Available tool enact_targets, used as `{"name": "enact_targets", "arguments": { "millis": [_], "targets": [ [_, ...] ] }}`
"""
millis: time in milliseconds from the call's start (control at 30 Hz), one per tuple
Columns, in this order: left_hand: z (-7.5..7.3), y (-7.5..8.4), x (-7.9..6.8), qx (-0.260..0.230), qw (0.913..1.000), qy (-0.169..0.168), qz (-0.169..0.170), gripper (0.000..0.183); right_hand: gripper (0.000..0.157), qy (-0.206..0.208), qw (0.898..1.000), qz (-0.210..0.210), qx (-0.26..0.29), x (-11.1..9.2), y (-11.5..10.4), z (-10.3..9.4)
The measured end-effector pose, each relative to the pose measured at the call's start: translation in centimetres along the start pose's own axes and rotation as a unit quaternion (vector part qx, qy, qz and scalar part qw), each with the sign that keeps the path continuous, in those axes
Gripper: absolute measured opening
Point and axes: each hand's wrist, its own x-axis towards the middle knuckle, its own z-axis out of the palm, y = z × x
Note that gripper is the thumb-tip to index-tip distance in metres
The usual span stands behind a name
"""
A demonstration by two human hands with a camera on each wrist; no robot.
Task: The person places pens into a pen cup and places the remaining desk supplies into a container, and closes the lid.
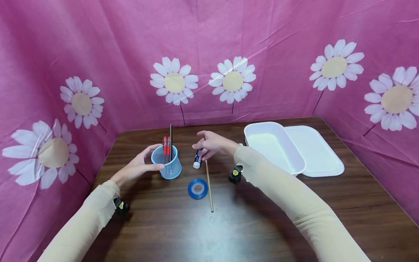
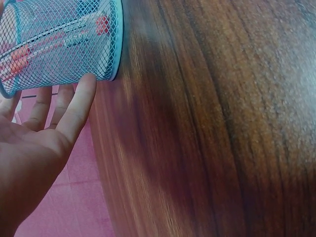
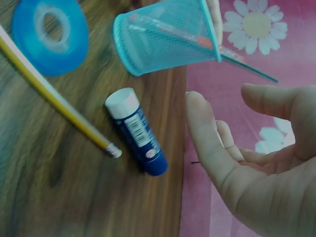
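My left hand [image 1: 140, 164] holds a light blue mesh pen cup [image 1: 175, 169] by its side, thumb near the rim. Two red-capped pens [image 1: 166, 146] and a dark, thin stick like a pencil [image 1: 171, 136] stand in the cup. Over the glue stick [image 1: 196, 163] hovers my right hand [image 1: 214, 143], its fingers spread and loosely bent with nothing between them. In the right wrist view the glue stick [image 3: 138, 133], blue with a white cap, lies on the table apart from the fingers. A yellow pencil [image 1: 209, 187] and a roll of blue tape [image 1: 191, 190] lie nearer to me.
To the right sits a white plastic container [image 1: 271, 145], with its white lid [image 1: 324, 153] flat beside it. A pink curtain [image 1: 203, 32] with white flowers hangs around the back and sides of the brown wooden table [image 1: 157, 225].
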Motion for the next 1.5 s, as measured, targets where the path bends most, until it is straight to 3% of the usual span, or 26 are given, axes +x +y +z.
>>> {"name": "enact_targets", "arguments": {
  "millis": [367,700,1100,1500],
  "targets": [
    [-0.1,-0.3,0.2,0.003,1.0000,-0.002,0.002,0.080,0.074,0.002,0.995,0.054,-0.082,0.1,3.7,-0.1],
    [-0.1,-0.3,0.2,0.004,1.0000,0.001,-0.001,0.081,0.067,0.012,0.992,0.078,-0.100,0.7,5.8,-0.2],
    [0.1,-0.4,0.1,0.007,1.0000,0.005,0.002,0.080,0.060,0.094,0.975,0.077,-0.186,1.3,6.5,1.5],
    [0.0,-0.4,0.0,0.010,0.9999,0.002,0.007,0.080,0.023,0.105,0.973,0.079,-0.189,1.2,6.3,1.3]
  ]
}}
